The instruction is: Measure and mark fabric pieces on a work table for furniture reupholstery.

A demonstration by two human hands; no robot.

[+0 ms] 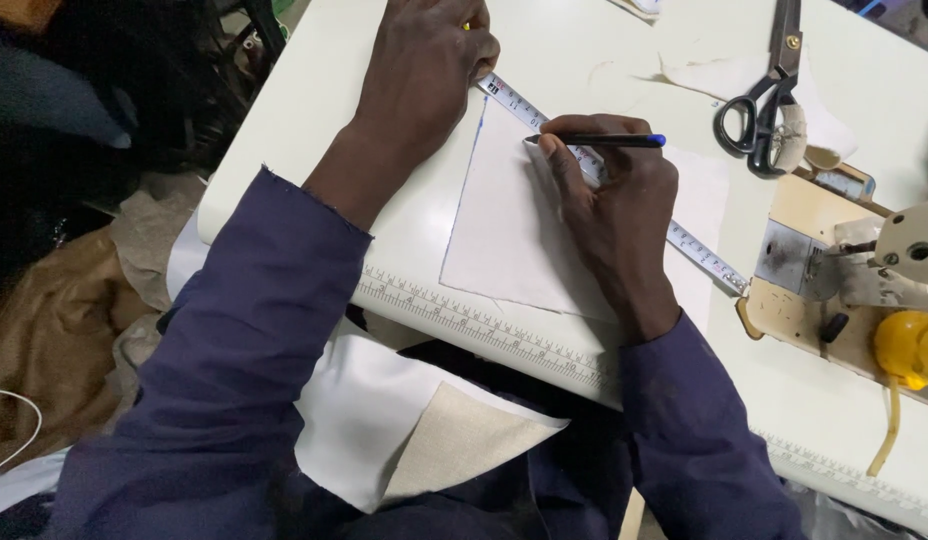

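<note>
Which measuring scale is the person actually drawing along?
The loose white tape measure pinned under the left hand, not the printed ruler scale along the table's near edge.

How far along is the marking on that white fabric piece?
Done: one blue line runs along the white fabric piece near its left edge. In hand: left hand pins the tape measure, right hand holds the pen against it. Left: scissors lie untouched, fabric uncut.

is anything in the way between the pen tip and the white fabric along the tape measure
Nothing visible. The right hand holds the pen with its tip at the tape measure edge on the white fabric piece; the left hand pins the tape's far end, clear of the tip.
</note>
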